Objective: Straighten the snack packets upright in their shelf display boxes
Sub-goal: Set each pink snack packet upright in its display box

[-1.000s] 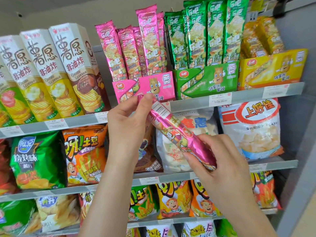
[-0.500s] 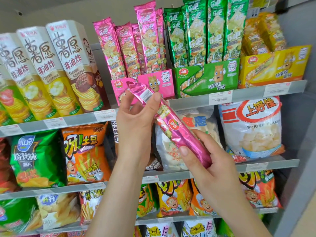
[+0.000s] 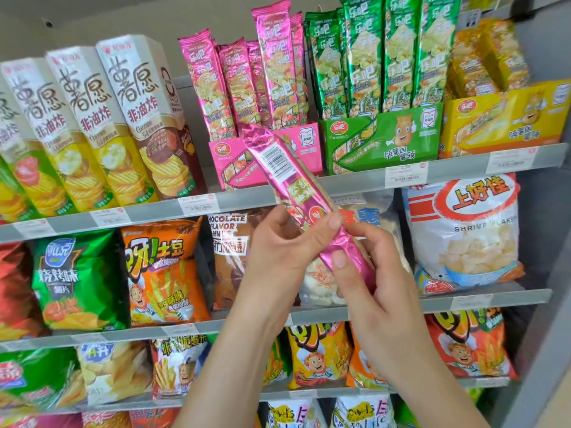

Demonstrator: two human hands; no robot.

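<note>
Chip cartons [image 3: 123, 118]: far left on the top shelf, leaning
Pink display box [image 3: 228, 168]: top shelf, standing pink packets [image 3: 275, 66] inside, some leaning
Left hand [image 3: 278, 251]: thumb and fingers clamped on the loose packet's middle
Loose pink packet [image 3: 279, 162]: held in front of the pink box, tilted, top end up-left, barcode side facing the camera
Right hand [image 3: 380, 291]: thumb and fingers pinching the packet's lower end
Green display box [image 3: 383, 140]: just right of the pink one, its packets upright

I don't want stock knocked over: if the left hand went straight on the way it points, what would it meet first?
Probably the shelf's front rail below the pink display box, though the pink packet in the left hand's grip may touch that box sooner; depth is unclear.
</note>
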